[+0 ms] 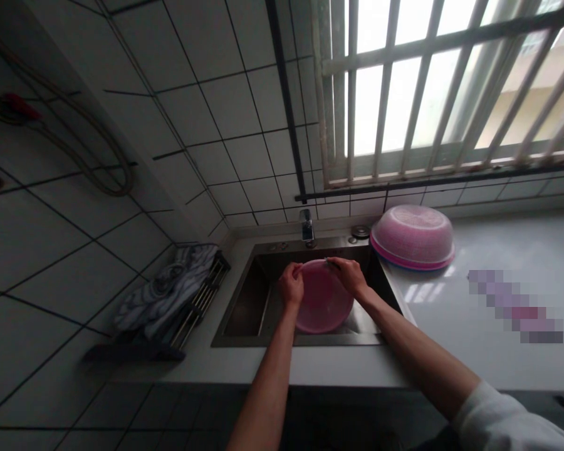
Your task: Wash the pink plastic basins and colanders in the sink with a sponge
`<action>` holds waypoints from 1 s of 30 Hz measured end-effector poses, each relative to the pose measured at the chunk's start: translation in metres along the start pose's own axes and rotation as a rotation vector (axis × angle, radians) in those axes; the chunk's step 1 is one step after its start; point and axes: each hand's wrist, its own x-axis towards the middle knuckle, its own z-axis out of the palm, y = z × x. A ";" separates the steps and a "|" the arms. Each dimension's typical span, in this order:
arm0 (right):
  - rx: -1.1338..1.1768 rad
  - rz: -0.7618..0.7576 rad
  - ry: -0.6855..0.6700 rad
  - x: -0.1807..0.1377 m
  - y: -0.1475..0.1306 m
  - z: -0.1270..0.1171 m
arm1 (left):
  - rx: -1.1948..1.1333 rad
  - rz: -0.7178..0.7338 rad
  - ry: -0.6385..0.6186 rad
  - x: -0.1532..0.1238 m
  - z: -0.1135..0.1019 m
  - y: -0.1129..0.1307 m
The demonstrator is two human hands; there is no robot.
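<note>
I hold a round pink plastic bowl [322,300] over the steel sink [244,307], tilted toward me. My left hand [291,284] is closed on its upper left rim. My right hand [349,274] is closed on the upper right rim, with a thin dark item pinched near its fingers that I cannot make out. The tap [306,227] stands just behind the bowl.
A pink colander [412,237] lies upside down on the white counter [498,250] right of the sink. A cloth [169,291] is draped on a dark rack [202,294] to the left. Tiled walls and a barred window [427,88] stand behind.
</note>
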 end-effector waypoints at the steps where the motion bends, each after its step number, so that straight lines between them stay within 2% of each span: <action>1: -0.016 -0.036 -0.014 -0.001 -0.001 0.001 | -0.003 0.027 -0.018 -0.001 0.002 0.001; 4: -0.042 -0.165 -0.113 -0.002 -0.009 0.007 | 0.013 0.137 -0.125 -0.005 0.007 0.005; 6: -0.024 -0.189 -0.142 -0.002 -0.011 0.009 | 0.006 0.157 -0.159 -0.005 0.008 0.005; 8: 0.012 -0.131 -0.083 0.000 -0.006 0.006 | -0.036 0.100 -0.087 -0.002 0.006 0.000; 11: 0.020 0.022 0.054 0.002 0.006 -0.002 | -0.114 -0.027 0.118 0.003 0.002 -0.009; 13: -0.006 0.046 0.092 0.003 0.010 -0.005 | -0.136 -0.044 0.164 0.004 0.002 -0.012; 15: -0.017 -0.038 0.056 0.002 0.005 -0.001 | -0.136 0.009 0.086 0.002 0.005 -0.010; 18: 0.005 -0.212 -0.067 0.000 -0.007 0.007 | -0.101 0.122 -0.091 -0.002 0.010 -0.002; 20: 0.029 -0.220 -0.088 0.000 -0.010 0.008 | -0.079 0.142 -0.108 -0.003 0.009 0.001; 24: 0.075 -0.050 0.059 0.003 0.003 -0.002 | -0.124 0.030 0.104 0.001 0.002 -0.004; 26: 0.073 -0.008 0.120 0.003 0.009 -0.005 | -0.151 -0.002 0.170 0.002 0.000 -0.006; 28: 0.050 -0.026 0.108 0.002 0.008 -0.002 | -0.142 0.023 0.120 0.001 0.001 -0.006; 30: 0.022 -0.086 0.031 0.000 0.002 0.003 | -0.108 0.078 -0.009 -0.001 0.004 -0.002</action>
